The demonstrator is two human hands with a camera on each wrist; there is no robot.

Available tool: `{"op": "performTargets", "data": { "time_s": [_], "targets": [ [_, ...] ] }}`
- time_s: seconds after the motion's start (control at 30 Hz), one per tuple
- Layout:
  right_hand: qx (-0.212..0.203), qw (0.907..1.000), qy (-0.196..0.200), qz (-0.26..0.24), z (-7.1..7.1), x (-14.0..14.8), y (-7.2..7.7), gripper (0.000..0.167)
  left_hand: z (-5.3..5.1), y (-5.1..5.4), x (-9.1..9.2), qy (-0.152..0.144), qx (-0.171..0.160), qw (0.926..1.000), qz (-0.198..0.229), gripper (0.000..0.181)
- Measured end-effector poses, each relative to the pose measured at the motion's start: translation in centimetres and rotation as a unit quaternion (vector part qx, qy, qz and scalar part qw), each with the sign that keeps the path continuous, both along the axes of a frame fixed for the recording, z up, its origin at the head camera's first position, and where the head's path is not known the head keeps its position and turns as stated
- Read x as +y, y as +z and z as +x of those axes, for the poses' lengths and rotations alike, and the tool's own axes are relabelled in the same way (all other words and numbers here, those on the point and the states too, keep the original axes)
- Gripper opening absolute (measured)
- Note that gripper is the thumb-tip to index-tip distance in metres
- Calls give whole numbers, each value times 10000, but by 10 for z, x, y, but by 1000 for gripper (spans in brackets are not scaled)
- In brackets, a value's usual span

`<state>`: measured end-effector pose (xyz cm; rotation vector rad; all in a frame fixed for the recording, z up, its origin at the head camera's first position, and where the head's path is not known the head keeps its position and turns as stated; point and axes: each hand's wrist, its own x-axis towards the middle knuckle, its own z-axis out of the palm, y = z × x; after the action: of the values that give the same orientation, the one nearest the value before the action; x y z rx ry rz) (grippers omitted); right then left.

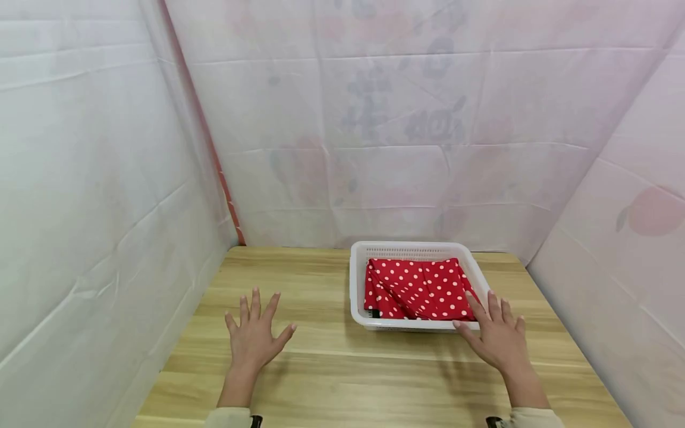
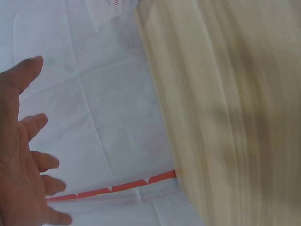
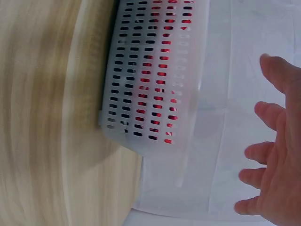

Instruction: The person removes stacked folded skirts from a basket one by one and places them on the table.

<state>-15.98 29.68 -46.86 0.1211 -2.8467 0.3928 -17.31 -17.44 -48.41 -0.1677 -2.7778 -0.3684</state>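
A white plastic basket [image 1: 360, 285] with slotted walls stands right of the middle, near the far side of the table. In it lies a red cloth with white dots [image 1: 417, 288], loosely folded; something dark shows under its left corner. My left hand [image 1: 253, 339] hovers above the table to the left, fingers spread, holding nothing. My right hand [image 1: 497, 339] is spread over the basket's near right corner, also holding nothing. In the right wrist view the right hand [image 3: 280, 155] is apart from the basket wall [image 3: 146, 75], through whose slots red shows.
The wooden table [image 1: 321, 380] is bounded by white printed sheets at the left [image 1: 96, 208], the back [image 1: 385, 119] and the right [image 1: 631, 238]. A red strip [image 1: 203, 125] runs down the back left corner.
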Motion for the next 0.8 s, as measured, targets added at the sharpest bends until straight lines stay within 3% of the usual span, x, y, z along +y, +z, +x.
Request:
{"op": "performTargets", "data": {
  "time_s": [0.1, 0.2, 0.4, 0.53, 0.63, 0.8],
  "targets": [
    [-144, 9993, 220, -261, 2, 1, 3, 75, 1, 2, -1, -231, -224, 9988, 375, 81],
    [-229, 9946, 586, -824, 3, 1, 5, 78, 1, 5, -2, -494, -389, 9947, 818, 85],
    [-428, 9716, 1101, -2051, 1, 1, 3, 78, -1, 6, -4, -774, -609, 9809, 1679, 90],
    [-634, 9516, 1157, -2777, 1, -2, 0, 74, -1, 1, 1, -984, -485, 9629, 2465, 85],
    [-721, 9204, 1369, -3590, 1, -5, -3, 68, 0, -6, 8, -1194, -193, 9427, 3108, 75],
    [-719, 8389, 2109, -4966, -1, -8, -11, 57, 6, -14, 18, -1450, -76, 8869, 4384, 63]
  ]
}}
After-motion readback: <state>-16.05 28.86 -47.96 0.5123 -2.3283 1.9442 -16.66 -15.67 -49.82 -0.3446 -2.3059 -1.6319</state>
